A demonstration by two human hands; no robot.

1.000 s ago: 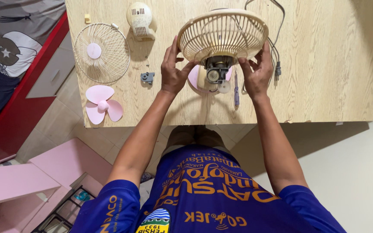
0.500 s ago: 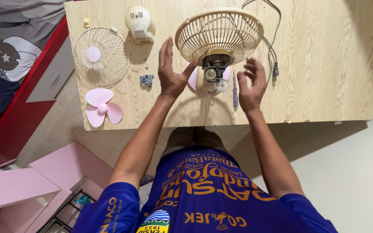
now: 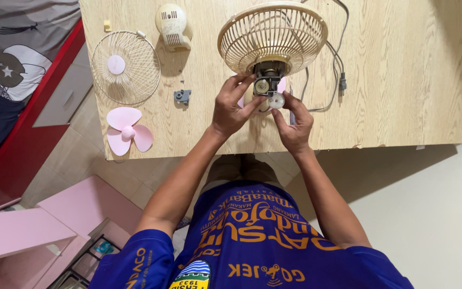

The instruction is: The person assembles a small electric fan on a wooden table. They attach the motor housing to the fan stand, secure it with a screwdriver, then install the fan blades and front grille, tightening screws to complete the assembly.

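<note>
Since the earlier frame both hands have been drawn in from beside the fan guard (image 3: 272, 36), upper centre of the wooden table (image 3: 402, 75). The motor block (image 3: 267, 84) below it is touched by the left hand (image 3: 230, 109), fingers spread; a small white knob (image 3: 277, 100) is pinched by the right hand (image 3: 294, 122).

On my bench (image 3: 402, 80) I count two fan grilles, one cream cage (image 3: 272, 35) and one flat wire guard (image 3: 125, 67); one pink blade (image 3: 126, 131), one cream motor cover (image 3: 173, 27), one small grey bracket (image 3: 182, 96), one cord (image 3: 338, 59).
</note>
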